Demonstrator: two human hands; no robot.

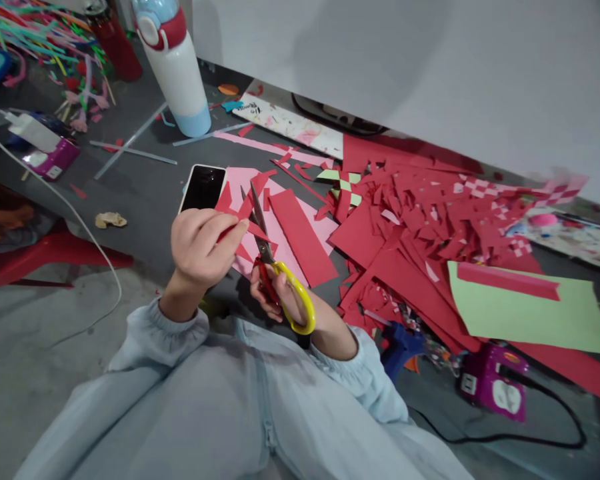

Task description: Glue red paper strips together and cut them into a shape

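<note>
- Red paper [240,212] is being pinched between the thumb and fingers of the left hand [203,250], just above the pink sheet [285,230] on the grey table [145,193]. The piece is small and has pointy bits.
- The right hand [280,297] is wrapping around the handles of the red and yellow scissors [275,267], with fingers through the yellow loop. The blades are pointing up and away, and they are standing a little open at the paper.
- The left fingertips [237,230] are sitting very near the blades. If the blades are closing while the paper is this small, they could be nipping a finger.
- The paper is thin and floppy. It could be bending or sliding between the blades, so the cut could be going crooked or tearing.
- A black phone [203,188] is lying just behind the left hand, touching the pink sheet. The scissor tips could be scratching it if they are tipping forward.
- A big heap of red scraps [415,227] is lying to the right, next to a light green sheet [530,313]. A dropped piece could be getting lost in there.
- A black cable [505,437] is running from a purple plug box [495,383] near the right sleeve. An elbow could be catching it.
</note>
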